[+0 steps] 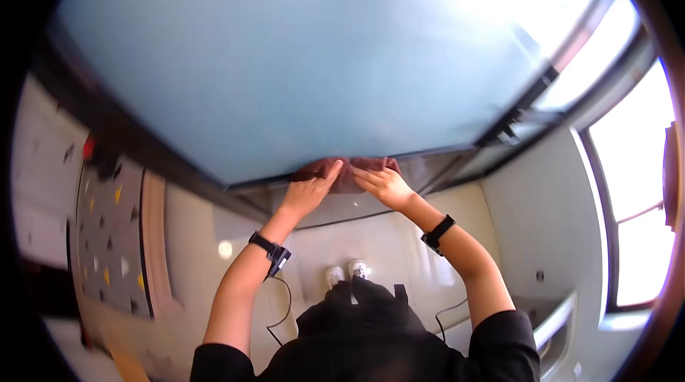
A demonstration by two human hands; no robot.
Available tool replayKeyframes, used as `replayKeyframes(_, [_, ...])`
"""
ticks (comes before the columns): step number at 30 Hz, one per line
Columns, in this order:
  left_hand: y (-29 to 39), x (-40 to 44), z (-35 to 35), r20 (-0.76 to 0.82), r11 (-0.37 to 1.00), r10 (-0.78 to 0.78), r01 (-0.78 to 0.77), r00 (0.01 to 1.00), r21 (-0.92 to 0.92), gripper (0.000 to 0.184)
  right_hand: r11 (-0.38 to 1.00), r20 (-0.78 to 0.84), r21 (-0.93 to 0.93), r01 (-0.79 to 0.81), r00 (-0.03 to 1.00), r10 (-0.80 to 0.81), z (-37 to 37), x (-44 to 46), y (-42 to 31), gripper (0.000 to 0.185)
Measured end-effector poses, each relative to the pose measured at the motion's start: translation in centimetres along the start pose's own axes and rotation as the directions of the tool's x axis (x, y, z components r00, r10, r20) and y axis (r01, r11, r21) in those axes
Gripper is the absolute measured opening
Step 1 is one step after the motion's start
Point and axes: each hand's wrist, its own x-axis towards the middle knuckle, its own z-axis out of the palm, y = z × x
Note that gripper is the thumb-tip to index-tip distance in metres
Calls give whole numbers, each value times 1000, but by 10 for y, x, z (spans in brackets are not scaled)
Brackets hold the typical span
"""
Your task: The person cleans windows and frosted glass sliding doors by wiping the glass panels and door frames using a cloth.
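Observation:
A reddish-brown cloth [346, 182] is bunched along the dark lower edge of a large bluish glass panel [307, 75]. On the cloth's left part lies my left hand [308, 193], its fingers pointing up and inward. My right hand [387, 188] holds the right part, with its fingers angled toward the left. Both hands press the cloth to the edge, close together with a small gap between them. Folds of cloth partly hide the fingertips. Each wrist carries a black strap; a small device [280, 260] is on the left one.
Pale floor tiles [428, 253] lie below, around my white shoes [347, 271]. A dark frame [128, 128] borders the panel. At right are a white wall [528, 203] and a bright window [635, 210]. A grey patterned board [107, 232] is at left. Thin black cables hang near my arms.

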Motion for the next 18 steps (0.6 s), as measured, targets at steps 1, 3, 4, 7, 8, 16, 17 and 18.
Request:
replayKeyframes(1, [0,16,-3,-27,999,49,-49,998,-16,57,998,-1,-39,-43,999,43,-5,-2,2,41])
replayKeyframes(3, [7,53,-11,-344,980,136,-177,929,-89,60,970,-151,59,-235,959,241,-18,-9,7,44])
replayKeyframes(4, [17,73,-23,-315,945,127,-211,941,-249,63,967,-300,49,-249,920,253,-34,-15,5,48])
replayKeyframes(7, [37,126,-70,-623,878,77,-348,779,-327,68,883,-515,-140,-449,794,322,-77,-32,-7,48])
replayKeyframes(8, [44,138,-81,-636,872,85,-366,767,-324,68,839,-558,-195,-508,761,331,-92,-32,-7,48])
replayKeyframes(16, [116,195,-63,-611,686,89,-493,787,-536,52,742,-463,-135,-657,704,539,-105,-30,59,15])
replayKeyframes(17, [114,198,-56,-652,724,99,-504,752,-471,48,723,-487,-159,-673,690,535,-100,-28,64,12])
replayKeyframes(18, [112,184,-53,-611,719,93,-478,786,-504,46,726,-549,-147,-672,666,505,-93,-21,49,10])
